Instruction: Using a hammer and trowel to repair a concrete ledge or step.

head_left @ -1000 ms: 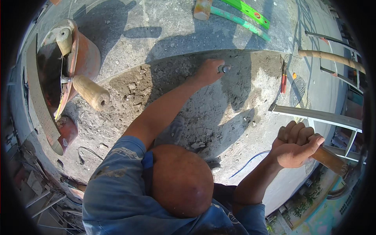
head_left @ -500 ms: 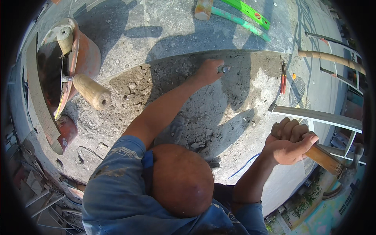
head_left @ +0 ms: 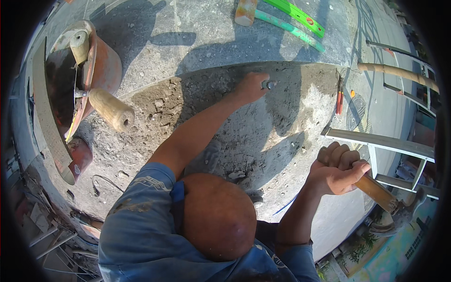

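Note:
My left hand [head_left: 253,88] is closed around a chisel [head_left: 268,85], seen nearly end-on, with its round metal head poking out above the fist. The lower part of the chisel is hidden by the hand, over the rough, broken mortar surface [head_left: 244,127]. Out to the right, my right hand [head_left: 339,168] grips a hammer [head_left: 377,191] by its wooden handle. The hammer's dark metal head is blurred, hanging away from my left hand at the right edge.
At the left stands an orange bucket [head_left: 105,61] holding wooden-handled tools [head_left: 112,109]. A green level [head_left: 296,15] and a green-handled mallet [head_left: 289,30] lie at the far side. Red-handled pliers [head_left: 339,96] lie right, near an aluminium ladder [head_left: 380,141].
My right hand has shifted slightly left, and the hammer has come left and a little lower with it. The left hand stays put with the chisel.

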Tool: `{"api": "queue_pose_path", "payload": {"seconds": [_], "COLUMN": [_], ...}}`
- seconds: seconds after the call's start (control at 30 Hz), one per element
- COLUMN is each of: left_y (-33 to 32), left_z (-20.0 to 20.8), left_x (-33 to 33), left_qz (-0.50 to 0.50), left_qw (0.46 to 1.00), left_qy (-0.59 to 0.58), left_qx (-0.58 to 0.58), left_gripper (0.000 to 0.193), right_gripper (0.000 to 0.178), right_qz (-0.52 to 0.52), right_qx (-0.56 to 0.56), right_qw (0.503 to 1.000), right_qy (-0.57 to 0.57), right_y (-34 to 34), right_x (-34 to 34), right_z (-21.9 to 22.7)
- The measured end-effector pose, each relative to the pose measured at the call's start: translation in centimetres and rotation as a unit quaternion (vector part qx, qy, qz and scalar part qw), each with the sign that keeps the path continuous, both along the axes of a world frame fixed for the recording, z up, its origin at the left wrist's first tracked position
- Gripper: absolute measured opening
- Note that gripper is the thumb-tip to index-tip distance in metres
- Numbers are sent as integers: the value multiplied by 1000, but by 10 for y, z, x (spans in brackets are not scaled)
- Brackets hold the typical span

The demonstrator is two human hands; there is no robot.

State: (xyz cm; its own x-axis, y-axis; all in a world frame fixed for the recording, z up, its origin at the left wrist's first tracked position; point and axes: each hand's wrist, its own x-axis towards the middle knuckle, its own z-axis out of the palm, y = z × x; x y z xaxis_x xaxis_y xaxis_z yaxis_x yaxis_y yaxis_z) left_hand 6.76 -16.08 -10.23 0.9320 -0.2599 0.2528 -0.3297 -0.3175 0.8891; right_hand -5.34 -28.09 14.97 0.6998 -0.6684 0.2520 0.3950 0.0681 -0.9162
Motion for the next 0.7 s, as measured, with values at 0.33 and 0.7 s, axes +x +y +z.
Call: {"api": "queue_pose_path", "payload": {"seconds": [0.33,0.7], "left_y": [6,-2], "left_z": [5,-9], "left_x": [0,-17], "left_qz": [-27,-5], "left_qw": [998,1000], "left_qy": [54,-8], "left_qx": [17,-11], "left_gripper": [22,22], "right_gripper": [34,30], "right_qz": [89,238], "right_qx": [-78,-148], "right_qw": [960,837], "right_qy": [252,471], "right_y": [7,1], "right_x": [-2,-40], "right_z": [9,-104]}}
